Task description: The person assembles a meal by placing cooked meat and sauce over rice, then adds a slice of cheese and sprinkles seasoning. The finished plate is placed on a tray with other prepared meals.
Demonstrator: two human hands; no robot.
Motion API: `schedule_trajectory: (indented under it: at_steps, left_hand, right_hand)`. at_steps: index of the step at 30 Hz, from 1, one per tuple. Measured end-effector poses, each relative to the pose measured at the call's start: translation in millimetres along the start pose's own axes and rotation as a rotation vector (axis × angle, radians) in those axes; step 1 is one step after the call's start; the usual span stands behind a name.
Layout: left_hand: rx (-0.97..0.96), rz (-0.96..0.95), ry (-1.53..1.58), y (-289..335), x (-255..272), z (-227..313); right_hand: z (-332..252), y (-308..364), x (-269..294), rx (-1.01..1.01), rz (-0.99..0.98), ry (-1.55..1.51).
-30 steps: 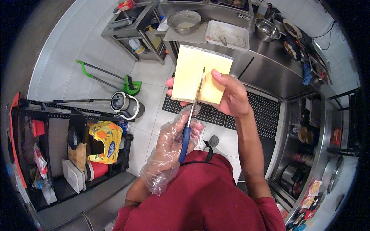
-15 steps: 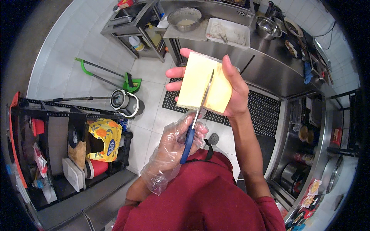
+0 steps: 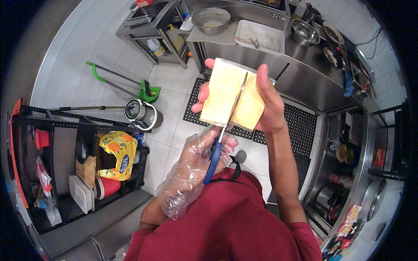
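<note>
A yellow cheese slice in clear film (image 3: 222,91) lies across my bare right hand (image 3: 272,106), its thumb along the right edge and its fingertips showing past the left edge. My left hand (image 3: 202,158), in a clear plastic glove, is closed on the blue handles of a pair of scissors (image 3: 213,163). One blade runs up over the face of the slice; the other blade is hidden. Along that blade the slice is parted at its lower edge, and its right part sits slightly apart and tilted. The film has crimped edges at top and bottom.
Ahead stands a steel counter with a metal bowl (image 3: 211,21), a white tray (image 3: 260,37) and a second bowl (image 3: 305,32). Black rubber mats (image 3: 296,128) cover part of the floor. To the left are a mop bucket (image 3: 143,114), a green dustpan (image 3: 149,92) and a black shelf (image 3: 65,119).
The slit in the slice has opened wider, and its right part has shifted away from the left part. My right thumb has moved slightly right. My left hand keeps its hold on the scissors.
</note>
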State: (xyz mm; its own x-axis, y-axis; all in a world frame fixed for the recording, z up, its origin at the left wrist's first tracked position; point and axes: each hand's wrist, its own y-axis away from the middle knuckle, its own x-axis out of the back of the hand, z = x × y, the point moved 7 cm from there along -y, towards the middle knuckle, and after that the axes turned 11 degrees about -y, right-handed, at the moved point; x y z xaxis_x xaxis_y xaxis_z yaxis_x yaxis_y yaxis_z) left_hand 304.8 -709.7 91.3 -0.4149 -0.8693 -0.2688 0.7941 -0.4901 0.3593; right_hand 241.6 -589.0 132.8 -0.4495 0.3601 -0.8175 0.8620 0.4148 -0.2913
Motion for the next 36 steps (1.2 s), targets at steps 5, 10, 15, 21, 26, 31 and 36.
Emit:
schedule_trajectory:
  at_steps: [5, 10, 15, 21, 26, 31, 36]
  left_hand:
    - [-0.052, -0.081, -0.024, 1.3, 2.7, -1.6]
    - [0.034, 0.051, 0.008, 4.2, 11.6, -5.4]
    - [-0.158, -0.084, -0.053, -1.7, 12.9, -1.1]
    - [-0.193, -0.058, -0.108, 2.6, 19.1, -1.0]
    - [-0.269, -0.105, -0.306, -5.1, 20.9, 8.0]
    - [-0.248, -0.094, -0.222, -3.7, 25.7, 1.2]
    - [-0.313, -0.088, -0.371, -4.2, 26.6, 6.8]
  right_hand:
    - [1.3, 1.0, 0.0, -0.006, 0.004, 0.001]
    - [8.5, 0.7, -2.4, -0.042, -0.006, -0.008]
    - [8.3, 0.8, -5.5, -0.066, -0.005, -0.032]
    - [15.6, -1.2, -2.3, -0.068, -0.018, -0.043]
    - [15.5, -5.8, -0.5, -0.098, -0.024, -0.016]
    - [14.5, -8.5, -0.2, -0.054, 0.027, 0.037]
    - [16.2, -11.9, -4.0, 0.035, 0.031, -0.105]
